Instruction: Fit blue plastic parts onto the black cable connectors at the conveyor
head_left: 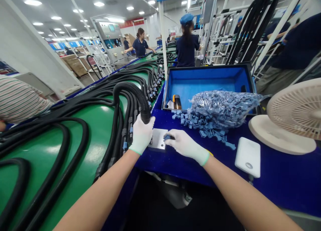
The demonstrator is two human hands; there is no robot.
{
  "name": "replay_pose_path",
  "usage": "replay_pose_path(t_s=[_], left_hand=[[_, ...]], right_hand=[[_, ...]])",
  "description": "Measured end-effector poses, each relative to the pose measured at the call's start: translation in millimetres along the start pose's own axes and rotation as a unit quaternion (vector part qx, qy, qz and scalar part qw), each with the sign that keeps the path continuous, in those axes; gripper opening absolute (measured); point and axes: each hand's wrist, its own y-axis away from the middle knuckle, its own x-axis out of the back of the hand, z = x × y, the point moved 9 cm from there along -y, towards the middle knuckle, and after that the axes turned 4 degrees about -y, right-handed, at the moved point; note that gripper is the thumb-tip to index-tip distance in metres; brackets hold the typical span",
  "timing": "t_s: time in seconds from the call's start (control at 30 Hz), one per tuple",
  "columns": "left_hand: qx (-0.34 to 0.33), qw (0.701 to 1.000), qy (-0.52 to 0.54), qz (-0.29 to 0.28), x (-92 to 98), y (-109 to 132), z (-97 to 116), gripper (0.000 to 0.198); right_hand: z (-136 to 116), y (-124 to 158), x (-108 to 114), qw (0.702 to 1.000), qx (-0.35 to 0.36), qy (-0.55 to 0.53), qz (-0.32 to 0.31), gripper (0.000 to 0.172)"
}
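My left hand [142, 133], in a white glove, is closed around the end of a black corrugated hose [143, 102]. The hose arches up and back over the green belt. Under and beside that hand lies a metal block [158, 140] with small holes, on the blue table. My right hand [184, 142], gloved too, pinches a small blue plastic clip [168, 137] over the block's right side. Part of the clip is hidden by the fingers. Many more blue clips [200, 124] lie loose beyond my right hand, spilling from a clear plastic bag [223, 105].
Black hoses cover much of the green belt [100, 150] at left. A blue bin [208, 70] holds an orange-capped bottle [177, 102]. To the right are a white power bank [248, 157] and a fan [301, 110]. Several people stand along the line; a striped sleeve [22, 99] shows at left.
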Motion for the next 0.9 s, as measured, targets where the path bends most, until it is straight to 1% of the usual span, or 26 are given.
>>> replay_pose_path(t_s=[0.07,0.13,0.23,0.37,0.5,0.57,0.6,0.63,0.67,0.7,0.77,0.8,0.83,0.87,0.9], left_hand=[[-0.003,1.0,-0.004,-0.022,-4.1,-4,1,0.028],[-0.004,0.998,0.0,-0.055,-7.4,-8,-1,0.028],[-0.005,0.996,0.016,-0.086,-7.2,-13,-5,0.033],[-0.001,0.994,0.037,-0.105,-8.0,-14,-10,0.037],[0.004,0.99,0.064,-0.124,-13.2,-9,-4,0.039],[0.005,0.99,0.073,-0.12,-5.6,-7,-1,0.036],[0.007,0.991,0.076,-0.109,4.9,-7,-1,0.036],[0.009,0.993,0.077,-0.092,20.8,-6,-3,0.037],[0.012,0.994,0.079,-0.071,42.3,-4,-8,0.04],[0.018,0.996,0.076,-0.045,69.6,-1,-16,0.044],[0.043,0.999,0.032,0.006,134.7,12,-39,0.056],[0.067,0.997,-0.027,0.034,170.6,23,-53,0.064],[0.102,0.987,-0.113,0.044,203.3,37,-68,0.07],[0.14,0.968,-0.203,0.04,232.0,53,-82,0.074],[0.167,0.956,-0.239,0.042,256.9,69,-93,0.078]], right_hand=[[-4,-24,-13,1.0,0.005,-0.001,-0.021,0.01],[-5,-43,-22,1.0,0.006,-0.004,-0.03,0.01],[-7,-64,-32,0.999,0.01,-0.003,-0.048,0.015],[-4,-78,-44,0.997,0.002,-0.003,-0.083,0.027],[5,-82,-47,0.995,-0.024,-0.005,-0.095,0.038],[7,-81,-45,0.995,-0.031,0.0,-0.091,0.039],[6,-80,-44,0.996,-0.031,0.003,-0.089,0.038],[6,-78,-43,0.996,-0.029,0.005,-0.088,0.037],[5,-76,-43,0.996,-0.026,0.006,-0.087,0.036],[4,-75,-42,0.996,-0.023,0.006,-0.088,0.034],[3,-72,-43,0.996,-0.015,0.006,-0.091,0.029],[4,-72,-44,0.996,-0.012,0.007,-0.092,0.025],[4,-72,-45,0.996,-0.01,0.009,-0.093,0.022],[5,-73,-46,0.995,-0.008,0.013,-0.094,0.019],[6,-74,-48,0.995,-0.007,0.019,-0.093,0.018]])
